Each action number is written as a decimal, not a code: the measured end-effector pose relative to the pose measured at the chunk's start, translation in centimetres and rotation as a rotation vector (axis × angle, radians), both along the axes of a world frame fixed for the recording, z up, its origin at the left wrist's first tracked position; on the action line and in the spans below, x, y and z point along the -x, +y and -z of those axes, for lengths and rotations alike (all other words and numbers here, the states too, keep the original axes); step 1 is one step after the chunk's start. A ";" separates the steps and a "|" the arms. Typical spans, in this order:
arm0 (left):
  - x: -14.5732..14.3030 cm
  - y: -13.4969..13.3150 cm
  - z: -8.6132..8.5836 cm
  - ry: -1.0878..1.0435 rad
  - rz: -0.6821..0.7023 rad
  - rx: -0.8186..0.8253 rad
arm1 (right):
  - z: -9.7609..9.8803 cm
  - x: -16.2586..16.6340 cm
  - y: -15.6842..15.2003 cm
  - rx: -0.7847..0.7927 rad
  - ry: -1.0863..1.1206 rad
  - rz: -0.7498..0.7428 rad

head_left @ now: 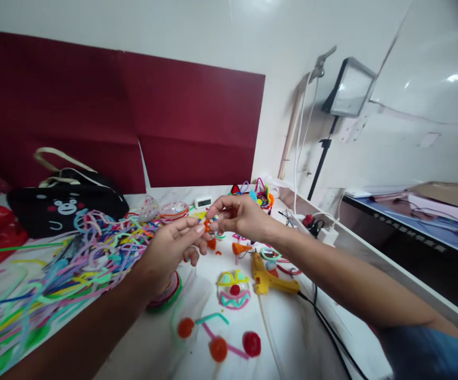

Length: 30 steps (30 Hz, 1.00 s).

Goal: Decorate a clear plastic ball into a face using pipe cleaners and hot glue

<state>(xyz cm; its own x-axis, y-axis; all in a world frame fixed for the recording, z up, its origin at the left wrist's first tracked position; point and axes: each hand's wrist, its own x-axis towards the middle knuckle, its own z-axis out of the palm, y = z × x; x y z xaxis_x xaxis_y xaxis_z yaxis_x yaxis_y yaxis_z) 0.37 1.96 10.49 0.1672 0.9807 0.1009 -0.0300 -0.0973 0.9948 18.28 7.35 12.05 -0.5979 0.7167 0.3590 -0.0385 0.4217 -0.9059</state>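
Above the white table, my left hand (177,245) and my right hand (239,215) meet, fingertips pinched together. Between them is a small orange fuzzy piece (207,226), partly hidden by the fingers; it looks like pipe cleaner. Below my hands lies a clown face (234,290) with yellow eye pieces, a red nose and a pink-edged mouth. Just right of it rests a yellow hot glue gun (272,277). An orange cone-shaped piece (240,248) lies under my right hand. Nearer me are orange discs (218,349), a red disc (251,343) and a bent green pipe cleaner (213,316).
A big tangle of coloured pipe cleaners (110,248) covers the left side, before a black bag (66,206). A small white digital clock (203,202) stands at the back. Black cables (327,322) run along the right, beside a raised table edge (391,264) and a lamp (349,87).
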 end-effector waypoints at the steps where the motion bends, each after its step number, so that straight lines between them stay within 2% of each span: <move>1: -0.2 -0.4 0.2 -0.018 -0.009 0.006 | 0.2 -0.2 -0.5 -0.013 -0.006 0.007; 4: -1.0 -1.5 0.7 -0.062 -0.031 -0.010 | 0.5 -0.8 -2.2 -0.217 -0.046 0.121; 8: -2.2 -3.1 1.3 -0.061 -0.078 -0.021 | 0.9 -2.0 -4.8 -0.721 -0.189 0.300; 11: -3.2 -4.3 1.9 -0.027 -0.120 0.003 | 1.6 -2.6 -6.8 -1.032 -0.422 0.384; 14: -4.1 -5.5 3.1 -0.002 -0.130 0.038 | 2.8 -3.0 -8.6 -1.244 -0.687 0.447; 17: -4.5 -6.7 4.6 0.016 -0.113 0.049 | 4.1 -3.2 -10.3 -1.324 -0.777 0.455; 21: -4.5 -8.6 6.1 0.033 -0.049 0.115 | 5.7 -3.6 -12.3 -1.325 -0.710 0.431; 25: -4.3 -10.3 6.5 0.100 0.059 0.171 | 7.0 -3.8 -14.2 -1.306 -0.603 0.380; 30: -4.2 -11.3 6.9 0.187 0.107 0.191 | 7.6 -4.2 -16.2 -1.255 -0.596 0.337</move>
